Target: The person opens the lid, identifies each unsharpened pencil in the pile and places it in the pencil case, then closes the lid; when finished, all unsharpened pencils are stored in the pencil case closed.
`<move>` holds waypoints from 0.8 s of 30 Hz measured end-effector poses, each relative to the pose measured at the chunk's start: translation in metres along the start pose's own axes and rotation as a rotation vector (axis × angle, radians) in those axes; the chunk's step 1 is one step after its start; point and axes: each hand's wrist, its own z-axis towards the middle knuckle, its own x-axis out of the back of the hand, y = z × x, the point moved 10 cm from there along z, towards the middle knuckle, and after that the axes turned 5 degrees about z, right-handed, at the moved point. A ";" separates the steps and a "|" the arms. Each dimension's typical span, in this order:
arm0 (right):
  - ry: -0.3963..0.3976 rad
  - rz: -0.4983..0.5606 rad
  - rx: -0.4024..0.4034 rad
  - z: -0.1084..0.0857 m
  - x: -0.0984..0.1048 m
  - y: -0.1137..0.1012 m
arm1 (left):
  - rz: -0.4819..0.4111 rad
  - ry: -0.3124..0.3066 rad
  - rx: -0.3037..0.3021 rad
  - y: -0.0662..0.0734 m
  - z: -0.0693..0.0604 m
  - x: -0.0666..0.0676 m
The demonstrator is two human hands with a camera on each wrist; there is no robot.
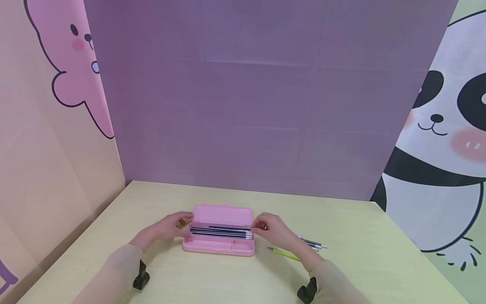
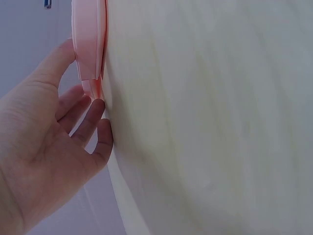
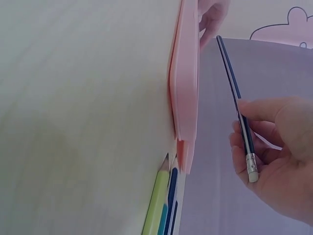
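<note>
A pink pencil case (image 1: 206,245) lies open on the table, its lid laid back on the far side. Several dark pencils (image 1: 220,232) lie side by side in its long compartment, white eraser ends to the right. My left hand (image 1: 172,226) holds the case's left end, thumb against the tray and curved fingers by the lid. At the right end, my right hand (image 1: 275,230) pinches one dark pencil (image 3: 229,71) between thumb and fingers near its white eraser. In the right wrist view that pencil is tilted above the case, its eraser end nearest the palm.
To the right of the case, a yellow-green pencil (image 1: 282,253) and several dark pencils (image 1: 315,244) lie on the table (image 1: 212,278), partly hidden by my right forearm. A purple partition (image 1: 247,105) stands along the table's back edge.
</note>
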 end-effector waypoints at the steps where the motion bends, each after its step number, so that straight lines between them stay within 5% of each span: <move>1: -0.002 0.004 0.008 0.002 -0.001 -0.002 | 0.001 0.000 -0.004 0.000 0.000 0.000; 24: -0.080 0.001 0.071 0.034 -0.043 -0.021 | -0.015 -0.004 -0.004 -0.003 0.002 0.000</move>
